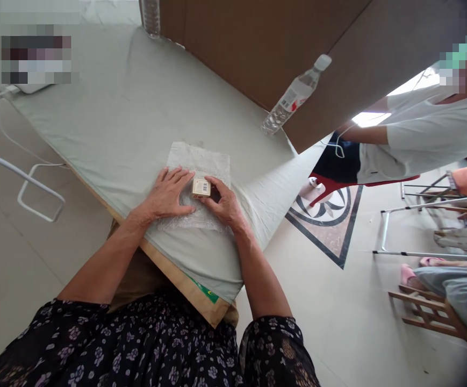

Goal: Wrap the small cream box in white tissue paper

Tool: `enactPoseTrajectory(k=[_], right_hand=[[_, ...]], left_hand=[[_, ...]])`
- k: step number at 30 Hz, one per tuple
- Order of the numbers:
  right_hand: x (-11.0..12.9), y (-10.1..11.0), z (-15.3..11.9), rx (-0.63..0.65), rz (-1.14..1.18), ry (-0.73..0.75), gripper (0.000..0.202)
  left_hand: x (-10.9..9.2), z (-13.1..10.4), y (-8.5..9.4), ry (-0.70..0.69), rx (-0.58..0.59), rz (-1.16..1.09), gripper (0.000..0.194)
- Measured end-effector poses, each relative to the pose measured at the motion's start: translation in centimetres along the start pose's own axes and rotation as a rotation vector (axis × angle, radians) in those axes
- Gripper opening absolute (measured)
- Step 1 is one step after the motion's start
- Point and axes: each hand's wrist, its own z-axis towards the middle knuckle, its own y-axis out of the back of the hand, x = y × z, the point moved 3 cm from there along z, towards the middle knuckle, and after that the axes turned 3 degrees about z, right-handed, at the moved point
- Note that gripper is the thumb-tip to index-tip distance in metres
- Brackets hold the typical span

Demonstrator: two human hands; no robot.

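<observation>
A small cream box (201, 187) with a barcode label on top sits on a sheet of bubble wrap (201, 156) near the table's front corner. My left hand (169, 194) lies on the wrap at the box's left, its fingers spread and its palm down, holding nothing. On the other side, my right hand (222, 201) has its thumb and fingers around the right end of the box. Part of the wrap is hidden under both hands.
A large brown cardboard box (233, 48) stands at the table's far side, with a clear plastic bottle (293, 99) beside it. Green-grey cloth (96, 118) covers the table. A person in a white shirt (426, 129) is at the right. A white cable (19, 145) hangs at the left.
</observation>
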Motion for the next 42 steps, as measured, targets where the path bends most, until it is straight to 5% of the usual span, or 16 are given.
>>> enactPoseTrajectory(k=[11, 16, 21, 24, 28, 32, 38, 42], right_hand=[[-0.1, -0.3, -0.2, 0.003, -0.088, 0.071, 0.062], [-0.3, -0.4, 0.1, -0.001, -0.063, 0.096, 0.066], [2.7, 2.1, -1.2, -0.114, -0.088, 0.113, 0.044], [5.3, 2.9, -3.6, 0.032, -0.145, 0.197, 0.034], [6.1, 1.8, -6.5, 0.144, -0.396, 0.232, 0.049], [5.4, 0.6, -6.6, 0.075, -0.543, 0.232, 0.017], [5.9, 2.2, -2.8, -0.116, -0.413, 0.215, 0.013], [5.0, 2.9, 0.3, -0.120, -0.194, 0.131, 0.008]], left_hand=[[0.5, -0.3, 0.8, -0.004, -0.062, -0.083, 0.093], [0.4, -3.5, 2.0, -0.002, -0.161, -0.093, 0.078], [-1.5, -7.7, 2.4, -0.031, -0.140, 0.007, 0.071], [-2.6, -8.6, 2.2, 0.003, -0.142, 0.043, 0.076], [-4.0, -7.6, 1.4, 0.017, -0.157, 0.073, 0.052], [-4.7, -6.0, 1.0, 0.034, -0.219, 0.023, 0.016], [-3.9, -3.5, 2.7, 0.118, -0.331, -0.194, 0.017], [-3.5, -1.7, 3.6, 0.187, -0.349, -0.313, 0.020]])
